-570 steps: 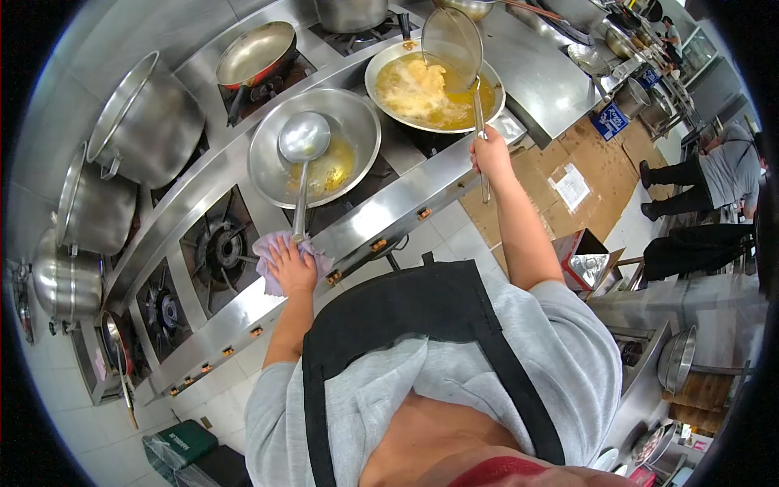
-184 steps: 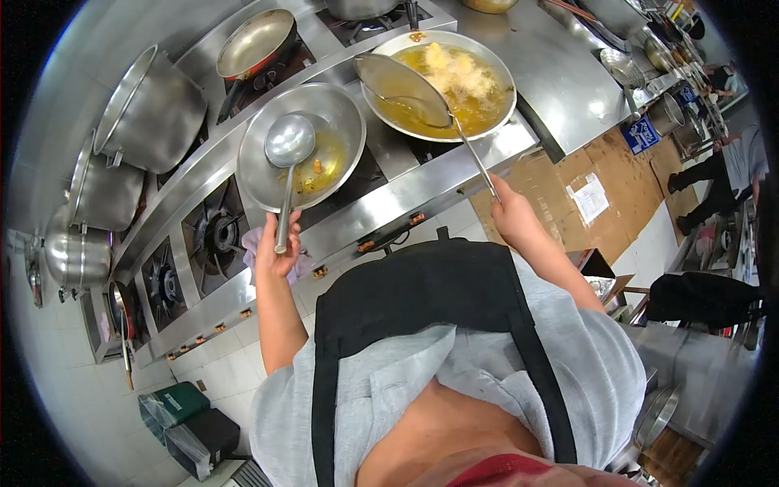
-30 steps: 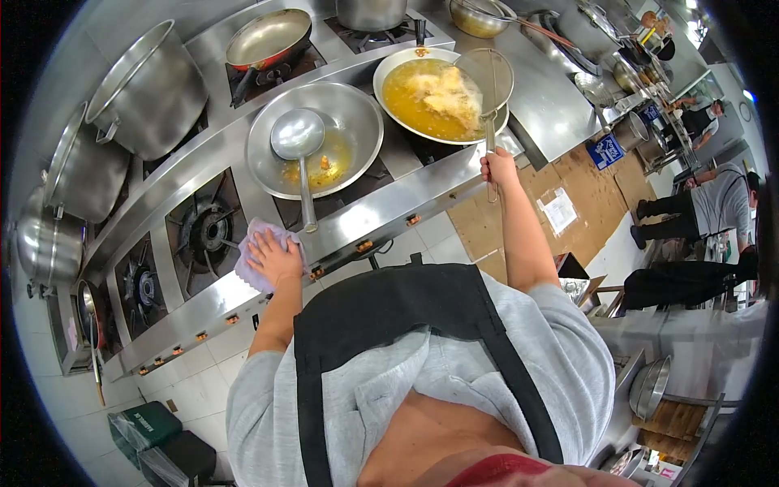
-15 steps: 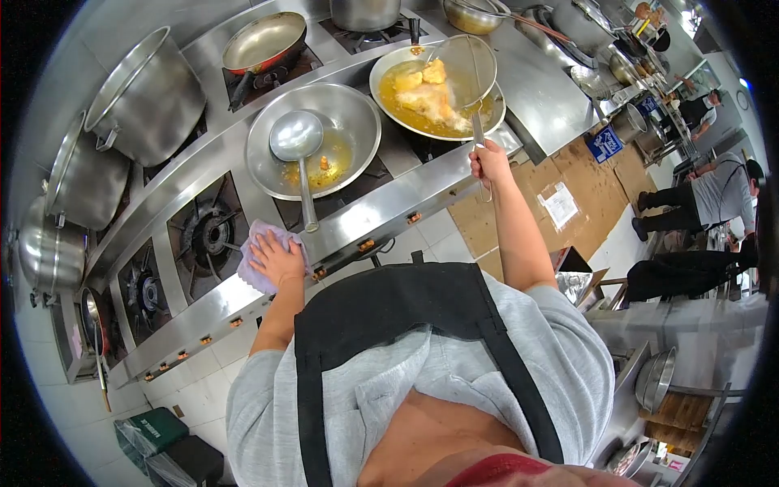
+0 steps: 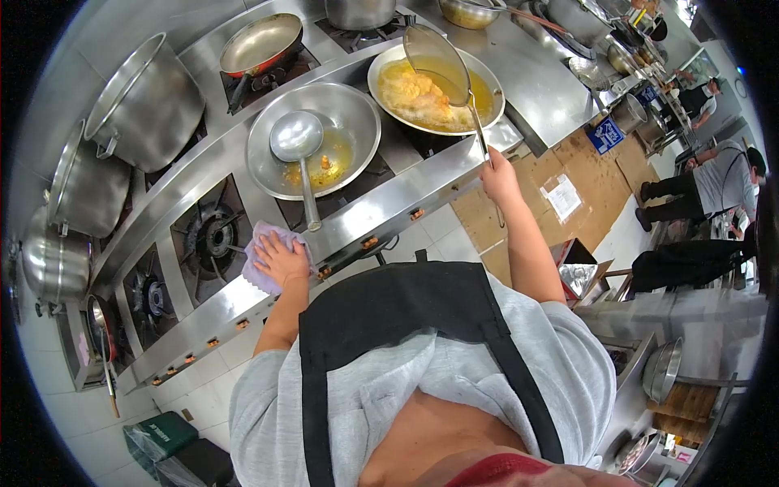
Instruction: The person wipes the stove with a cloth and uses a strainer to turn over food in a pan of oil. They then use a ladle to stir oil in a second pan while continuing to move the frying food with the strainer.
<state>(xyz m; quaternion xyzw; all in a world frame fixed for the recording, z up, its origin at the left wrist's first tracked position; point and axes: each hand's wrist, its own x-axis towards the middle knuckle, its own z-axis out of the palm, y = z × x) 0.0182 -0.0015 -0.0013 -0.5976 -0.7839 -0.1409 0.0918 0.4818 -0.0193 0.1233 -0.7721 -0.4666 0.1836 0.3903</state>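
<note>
My right hand [image 5: 501, 178] is closed round the handle of a mesh strainer [image 5: 437, 63]. The strainer's round mesh is tilted over a pan of yellow oil [image 5: 484, 92], above battered food pieces [image 5: 414, 96] frying there. My left hand [image 5: 281, 258] lies spread flat on a folded purple cloth [image 5: 261, 281] at the stove's front edge. Between the hands, a wide steel pan [image 5: 363, 118] holds a little oil with a few crumbs. A steel ladle [image 5: 296, 138] rests in it, its handle hanging over the near rim.
Large steel pots [image 5: 154, 105] line the back left of the stove. A red frying pan [image 5: 261, 44] sits on a rear burner. Bare burners [image 5: 215, 235] are left of the cloth. Two people [image 5: 704, 180] stand far right, beyond cardboard [image 5: 519, 203] on the floor.
My right hand has turned the strainer, and its mesh has moved left and up over the food. The food in the oil has shifted left. My left hand stays on the cloth.
</note>
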